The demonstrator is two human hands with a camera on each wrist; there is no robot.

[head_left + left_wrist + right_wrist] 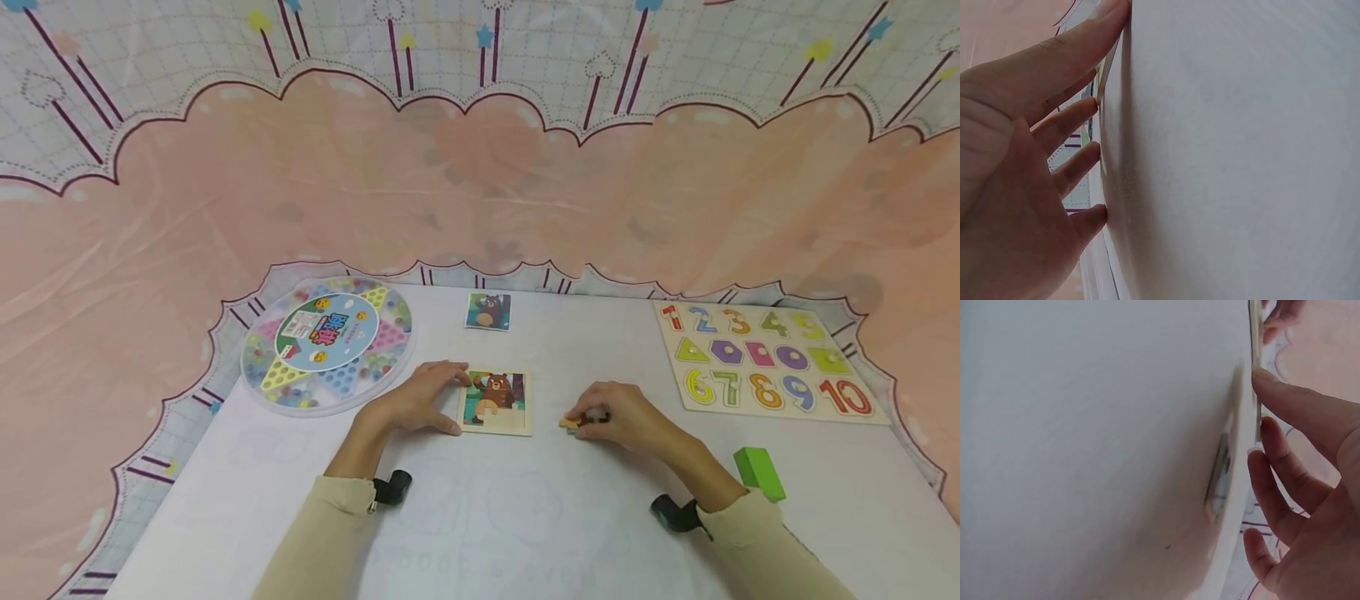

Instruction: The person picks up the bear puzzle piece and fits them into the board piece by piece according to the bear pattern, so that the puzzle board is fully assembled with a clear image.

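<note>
A small wooden jigsaw board (493, 425) with a bear picture lies flat in the middle of the table, a gap showing at its lower right. My left hand (422, 395) rests along the board's left side, thumb at the lower corner and fingertips by the upper one. In the left wrist view its fingers are spread and fairly straight. To the right of the board, my right hand (618, 417) pinches a small flat puzzle piece (568, 423) between thumb and forefinger. Beneath that hand, another piece (1217, 478) lies on the table in the right wrist view.
A bear picture card (488, 312) lies behind the board. The round Chinese checkers set (252, 367) is at back left, the number and shape puzzle board (675, 379) at right. A green block (759, 473) lies near my right forearm. Patterned cloth (480, 192) hangs behind the white table (480, 517).
</note>
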